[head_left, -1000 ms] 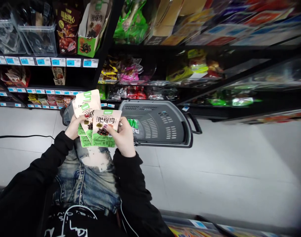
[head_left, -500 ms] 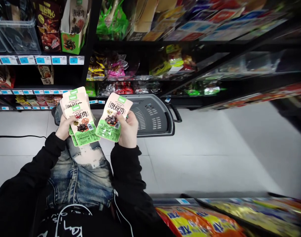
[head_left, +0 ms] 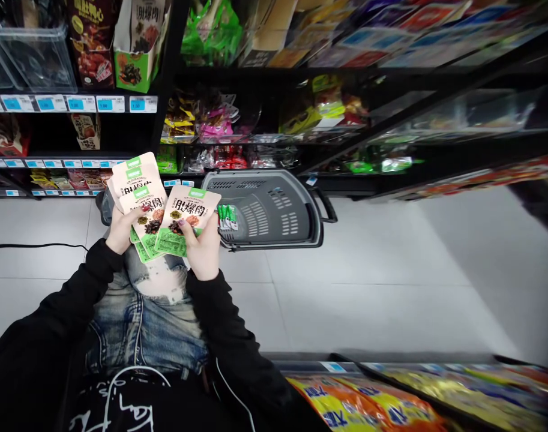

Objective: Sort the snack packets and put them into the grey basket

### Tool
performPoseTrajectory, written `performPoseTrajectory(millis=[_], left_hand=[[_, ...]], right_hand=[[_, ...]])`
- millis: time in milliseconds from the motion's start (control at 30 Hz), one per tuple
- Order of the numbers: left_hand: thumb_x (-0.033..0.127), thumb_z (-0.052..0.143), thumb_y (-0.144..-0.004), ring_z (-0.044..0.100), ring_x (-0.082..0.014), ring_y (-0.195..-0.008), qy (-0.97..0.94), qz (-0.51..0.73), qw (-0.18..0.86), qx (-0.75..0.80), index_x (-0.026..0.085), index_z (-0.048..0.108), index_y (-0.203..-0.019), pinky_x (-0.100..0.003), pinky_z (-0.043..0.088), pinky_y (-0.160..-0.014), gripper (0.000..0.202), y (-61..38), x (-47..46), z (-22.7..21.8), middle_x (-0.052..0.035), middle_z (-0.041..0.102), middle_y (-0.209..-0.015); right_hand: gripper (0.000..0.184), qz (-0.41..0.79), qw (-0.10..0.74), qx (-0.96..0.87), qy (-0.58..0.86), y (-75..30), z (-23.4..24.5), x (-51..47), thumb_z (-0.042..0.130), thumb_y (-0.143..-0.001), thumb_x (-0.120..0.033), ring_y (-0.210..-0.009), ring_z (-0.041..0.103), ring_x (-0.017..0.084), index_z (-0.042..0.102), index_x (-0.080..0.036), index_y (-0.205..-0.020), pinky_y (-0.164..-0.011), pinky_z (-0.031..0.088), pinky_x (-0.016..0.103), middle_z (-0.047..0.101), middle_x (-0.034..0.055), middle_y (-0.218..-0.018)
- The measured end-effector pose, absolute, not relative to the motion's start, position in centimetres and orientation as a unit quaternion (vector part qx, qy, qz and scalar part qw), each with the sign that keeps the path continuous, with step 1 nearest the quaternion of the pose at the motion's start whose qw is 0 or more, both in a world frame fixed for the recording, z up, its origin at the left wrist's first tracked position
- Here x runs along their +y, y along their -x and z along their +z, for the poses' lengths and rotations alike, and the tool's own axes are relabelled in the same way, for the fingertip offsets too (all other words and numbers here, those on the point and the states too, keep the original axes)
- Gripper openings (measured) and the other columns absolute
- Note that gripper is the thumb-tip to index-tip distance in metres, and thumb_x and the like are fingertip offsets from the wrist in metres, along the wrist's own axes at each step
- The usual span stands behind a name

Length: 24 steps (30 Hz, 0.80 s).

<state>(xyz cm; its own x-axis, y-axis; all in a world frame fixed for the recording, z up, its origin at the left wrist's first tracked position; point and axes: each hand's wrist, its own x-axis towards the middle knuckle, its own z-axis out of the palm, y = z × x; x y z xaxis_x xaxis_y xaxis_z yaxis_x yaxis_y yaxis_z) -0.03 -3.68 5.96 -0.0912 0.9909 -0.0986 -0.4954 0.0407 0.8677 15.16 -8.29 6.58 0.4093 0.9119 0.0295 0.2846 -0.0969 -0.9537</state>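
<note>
Several cream-and-green snack packets [head_left: 141, 180] are fanned out in my left hand [head_left: 121, 230], its thumb pressed over the front one. My right hand [head_left: 202, 249] pinches another snack packet [head_left: 190, 207] of the same print between thumb and fingers. This packet overlaps the right edge of the fanned ones, above my knees. Just right of my right hand, a grey shopping basket [head_left: 296, 222] rests on the floor. Inside its near-left end lies a small green-and-white packet [head_left: 227, 216], partly covered by my hand.
Dark shelves with blue-and-white price tags [head_left: 110, 104] stand ahead. An open display box [head_left: 134, 71] up left holds packets of the same print. Yellow and orange bags [head_left: 346, 402] fill a low shelf behind on the right. A black cable [head_left: 35, 246] crosses the tiled floor at left.
My right hand has moved left with its packet, which now overlaps the fanned ones. More of the basket shows, with the green-and-white packet in it. The view has shifted slightly.
</note>
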Motion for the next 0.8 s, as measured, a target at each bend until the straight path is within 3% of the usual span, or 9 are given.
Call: performPoseTrajectory(millis=[133,267,433,633,800], left_hand=[[0.018,0.077,-0.057,0.063,-0.0253,-0.106,-0.317,0.626,0.586,0.406,0.019,0.06,-0.108,-0.037,0.05,-0.093,0.054,-0.3,-3.9,6.0,-0.0072,0.069,-0.113],[0.02,0.077,-0.059,0.06,-0.0274,-0.112,-0.324,0.621,0.58,0.416,0.019,0.057,-0.113,-0.039,0.048,-0.096,0.057,-0.4,-4.0,5.7,-0.0092,0.065,-0.119],[0.023,0.078,-0.059,0.06,-0.0285,-0.111,-0.329,0.617,0.578,0.421,0.019,0.059,-0.113,-0.04,0.048,-0.096,0.057,-0.3,-4.0,5.4,-0.0097,0.066,-0.118],[0.024,0.079,-0.058,0.06,-0.0281,-0.112,-0.34,0.616,0.573,0.42,0.021,0.055,-0.118,-0.039,0.049,-0.094,0.065,-0.4,-4.1,5.6,-0.0097,0.065,-0.121],[0.024,0.08,-0.058,0.059,-0.0275,-0.113,-0.346,0.631,0.549,0.425,0.022,0.046,-0.128,-0.039,0.048,-0.095,0.078,-0.6,-4.2,5.9,-0.01,0.063,-0.123]], right_hand=[[0.039,0.321,0.461,-0.464,0.685,-15.3,6.2,-8.5,0.067,-0.065,-0.044,-0.082,0.062,0.024,0.042,-0.022,-0.088,-0.078,0.048,0.039,0.065,0.0049,-0.086],[0.039,0.361,0.495,-0.466,0.639,-14.9,5.7,-8.7,0.065,-0.068,-0.041,-0.085,0.061,0.021,0.042,-0.021,-0.093,-0.08,0.047,0.036,0.064,0.0056,-0.092],[0.039,0.31,0.546,-0.42,0.655,-14.3,5.2,-8.6,0.065,-0.07,-0.042,-0.089,0.06,0.02,0.043,-0.022,-0.095,-0.086,0.045,0.035,0.063,0.0053,-0.093],[0.05,0.303,0.517,-0.43,0.676,-14.2,4.8,-8.3,0.071,-0.063,-0.042,-0.08,0.06,0.021,0.042,-0.022,-0.098,-0.082,0.046,0.036,0.063,0.004,-0.089],[0.049,0.306,0.517,-0.455,0.657,-13.3,5.0,-8.2,0.062,-0.071,-0.036,-0.096,0.061,0.023,0.039,-0.019,-0.111,-0.086,0.047,0.037,0.062,0.0122,-0.107]])
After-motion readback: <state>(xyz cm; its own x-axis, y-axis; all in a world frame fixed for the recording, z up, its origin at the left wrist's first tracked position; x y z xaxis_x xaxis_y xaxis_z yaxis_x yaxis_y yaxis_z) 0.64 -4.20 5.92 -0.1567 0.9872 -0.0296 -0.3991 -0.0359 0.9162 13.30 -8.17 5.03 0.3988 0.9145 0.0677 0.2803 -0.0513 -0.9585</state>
